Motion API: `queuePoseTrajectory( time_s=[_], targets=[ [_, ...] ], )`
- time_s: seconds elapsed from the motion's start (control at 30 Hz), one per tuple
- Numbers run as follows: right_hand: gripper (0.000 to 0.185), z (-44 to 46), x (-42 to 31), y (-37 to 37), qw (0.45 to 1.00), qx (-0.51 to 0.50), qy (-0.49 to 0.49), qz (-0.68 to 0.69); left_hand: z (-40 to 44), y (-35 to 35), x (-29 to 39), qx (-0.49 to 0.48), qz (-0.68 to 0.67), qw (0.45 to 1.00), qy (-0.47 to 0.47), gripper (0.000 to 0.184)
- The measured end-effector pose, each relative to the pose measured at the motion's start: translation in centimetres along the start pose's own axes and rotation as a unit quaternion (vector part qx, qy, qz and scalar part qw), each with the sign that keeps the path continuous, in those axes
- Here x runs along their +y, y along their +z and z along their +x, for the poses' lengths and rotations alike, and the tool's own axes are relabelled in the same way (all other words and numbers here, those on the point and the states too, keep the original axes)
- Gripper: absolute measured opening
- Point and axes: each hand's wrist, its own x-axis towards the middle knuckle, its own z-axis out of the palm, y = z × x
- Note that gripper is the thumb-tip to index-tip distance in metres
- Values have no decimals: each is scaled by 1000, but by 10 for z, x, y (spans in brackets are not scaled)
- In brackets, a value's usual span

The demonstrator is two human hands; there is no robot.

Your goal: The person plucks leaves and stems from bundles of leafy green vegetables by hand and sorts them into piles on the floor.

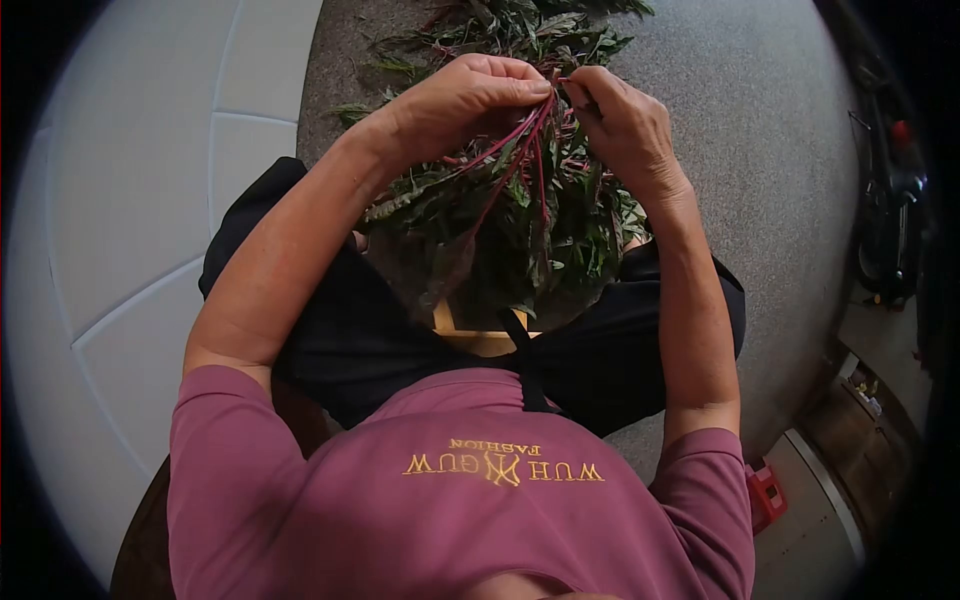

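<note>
Red-stemmed leafy plants hang from my left hand (480, 95), whose thumb and fingers pinch the stems (520, 155) near their upper ends. Close beside it on the right, my right hand (622, 125) has its thumb and index finger closed on a small reddish stem piece at the top of the bunch. Below both hands, a heap of dark green leaves (570, 240) lies between my knees, partly in what looks like a clear plastic bag. More leafy stems (550, 35) lie on the grey floor beyond my hands.
Speckled grey floor (750, 130) extends to the right, pale tiles (130, 150) to the left. A yellow frame (480, 342) shows between my legs. At the right edge are a dark wheeled object (890, 220), a wooden item (855, 415) and a red object (766, 498).
</note>
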Motion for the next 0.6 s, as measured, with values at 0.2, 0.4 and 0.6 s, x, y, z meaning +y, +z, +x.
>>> queuePoseTrajectory(
  time_s=[0.2,0.4,0.6],
  targets=[
    [13,-2,0,2,1000,8,-10,-5,-3,-1,-3,1,18,1000,-24,16],
    [13,-1,4,6,1000,9,0,15,-3,-4,-3,26,39,999,-21,13],
    [13,0,-4,3,978,21,117,169,-4,-9,-4,37,50,998,-20,12]
  ],
)
